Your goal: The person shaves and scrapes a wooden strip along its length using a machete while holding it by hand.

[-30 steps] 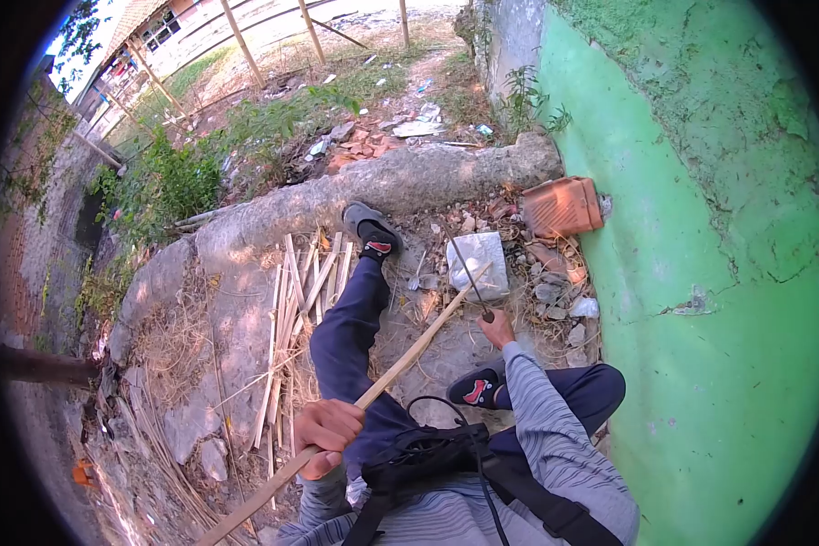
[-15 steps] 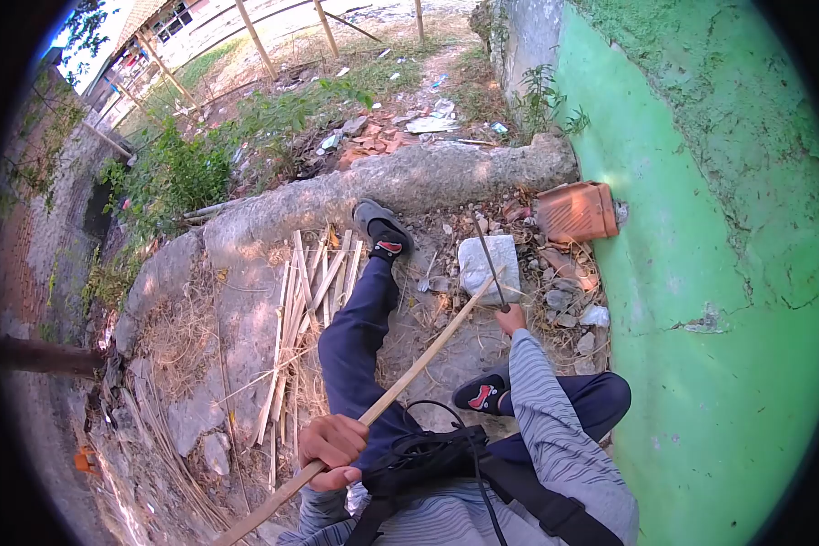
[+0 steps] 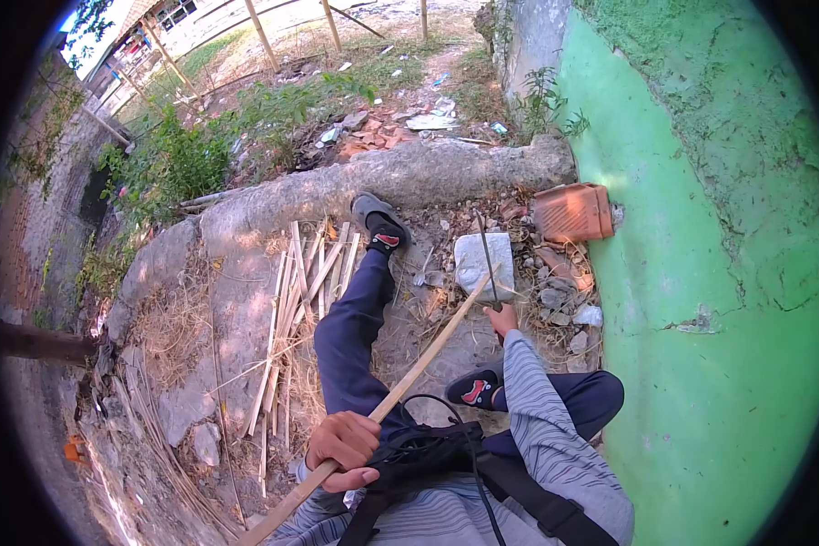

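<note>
My left hand [image 3: 343, 448] is wrapped round a long pale wooden strip [image 3: 419, 366], which runs up and right from the lower edge. The strip's far end lies over a whitish block [image 3: 483, 266] on the ground. In my right hand [image 3: 500, 320] is the handle of a long, thin dark blade [image 3: 486, 244], pointing away from me. The blade crosses the strip's tip above the block, and thin splinters stick out there. Whether blade and strip touch is too small to tell.
A pile of split wooden strips [image 3: 309, 273] lies left of my outstretched leg. An orange clay tile [image 3: 573, 213] leans by the green wall [image 3: 701, 382] on the right. A rough stone ledge [image 3: 409, 173] crosses beyond my foot. Rubble surrounds the block.
The blade has swung from leaning left to nearly straight ahead, crossing the strip's tip. My left hand has moved slightly right with the strip. The view has shifted a little.
</note>
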Demonstrator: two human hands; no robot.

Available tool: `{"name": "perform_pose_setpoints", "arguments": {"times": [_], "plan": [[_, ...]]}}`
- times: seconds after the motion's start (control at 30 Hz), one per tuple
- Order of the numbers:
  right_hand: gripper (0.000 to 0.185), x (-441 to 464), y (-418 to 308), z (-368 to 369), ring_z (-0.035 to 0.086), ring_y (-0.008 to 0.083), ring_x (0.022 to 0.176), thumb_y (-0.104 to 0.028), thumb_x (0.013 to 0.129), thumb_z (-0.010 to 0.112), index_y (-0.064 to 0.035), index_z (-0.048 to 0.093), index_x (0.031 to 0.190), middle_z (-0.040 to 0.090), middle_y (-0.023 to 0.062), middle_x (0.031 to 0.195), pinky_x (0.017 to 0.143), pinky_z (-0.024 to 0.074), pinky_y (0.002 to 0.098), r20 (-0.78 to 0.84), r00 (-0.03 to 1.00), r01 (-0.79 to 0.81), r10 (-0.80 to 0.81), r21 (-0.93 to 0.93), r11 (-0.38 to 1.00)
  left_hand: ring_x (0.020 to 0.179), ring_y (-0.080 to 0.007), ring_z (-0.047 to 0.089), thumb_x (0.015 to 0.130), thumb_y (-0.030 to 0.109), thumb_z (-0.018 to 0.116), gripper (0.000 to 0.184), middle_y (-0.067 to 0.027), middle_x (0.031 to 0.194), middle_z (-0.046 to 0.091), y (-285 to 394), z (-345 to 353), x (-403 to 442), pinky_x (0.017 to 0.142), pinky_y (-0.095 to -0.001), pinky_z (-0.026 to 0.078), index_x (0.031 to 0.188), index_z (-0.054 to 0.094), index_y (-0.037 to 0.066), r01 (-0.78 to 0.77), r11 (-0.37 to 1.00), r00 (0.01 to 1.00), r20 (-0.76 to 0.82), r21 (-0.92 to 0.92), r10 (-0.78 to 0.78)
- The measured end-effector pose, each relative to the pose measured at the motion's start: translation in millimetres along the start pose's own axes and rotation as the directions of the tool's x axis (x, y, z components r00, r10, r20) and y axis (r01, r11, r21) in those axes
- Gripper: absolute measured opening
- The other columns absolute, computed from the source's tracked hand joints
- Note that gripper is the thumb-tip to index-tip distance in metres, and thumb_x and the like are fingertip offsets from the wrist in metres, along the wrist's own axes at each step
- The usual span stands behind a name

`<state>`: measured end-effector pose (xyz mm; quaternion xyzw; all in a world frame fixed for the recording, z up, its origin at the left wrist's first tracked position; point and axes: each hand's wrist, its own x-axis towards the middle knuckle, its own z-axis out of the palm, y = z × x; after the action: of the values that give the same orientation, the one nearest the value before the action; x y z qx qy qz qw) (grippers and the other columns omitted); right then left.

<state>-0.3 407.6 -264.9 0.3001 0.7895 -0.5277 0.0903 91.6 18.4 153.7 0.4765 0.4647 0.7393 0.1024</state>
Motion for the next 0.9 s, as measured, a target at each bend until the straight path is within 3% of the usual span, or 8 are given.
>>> {"name": "perform_pose_setpoints", "arguments": {"times": [0.13, 0.33, 0.9], "plan": [[0.034, -7, -2, 3, 0.056, 0.0168, 0.042, -0.027, 0.087, 0.078, -0.0018, 0.061, 0.072, 0.057, 0.0045, 0.056, 0.043, 0.0438, 0.0353, -0.022, 1.0, -0.003, 0.004, 0.051, 0.999, 0.035, -0.021, 0.029, 0.076, -0.004, 0.064, 0.052, -0.0009, 0.043, 0.029, 3, 8, -5, 0.046, -0.039, 0.019, 0.049, 0.022, 0.011, 0.051, 0.998, 0.999, -0.003, 0.022, -0.051], [0.035, -7, 4, 4, 0.056, 0.0161, 0.043, -0.029, 0.089, 0.077, -0.0029, 0.059, 0.073, 0.057, 0.0041, 0.057, 0.043, 0.0439, 0.0348, -0.01, 1.0, 0.009, -0.008, 0.078, 0.997, 0.039, -0.023, 0.033, 0.08, -0.004, 0.067, 0.052, -0.0027, 0.045, 0.031, 11, 19, 6, 0.048, -0.0389, 0.022, 0.05, 0.027, 0.009, 0.143, 0.985, 0.98, 0.126, 0.093, -0.154], [0.031, -1, 16, 9, 0.056, 0.0161, 0.044, -0.027, 0.091, 0.076, -0.001, 0.062, 0.082, 0.056, 0.0046, 0.059, 0.043, 0.0441, 0.0351, -0.015, 0.999, -0.032, 0.034, 0.08, 0.996, 0.041, -0.0234, 0.036, 0.083, -0.003, 0.067, 0.05, -0.0036, 0.047, 0.032, 13, 26, 6, 0.048, -0.0395, 0.024, 0.051, 0.031, 0.009, 0.171, 0.98, 0.972, 0.145, 0.102, -0.185]]}}
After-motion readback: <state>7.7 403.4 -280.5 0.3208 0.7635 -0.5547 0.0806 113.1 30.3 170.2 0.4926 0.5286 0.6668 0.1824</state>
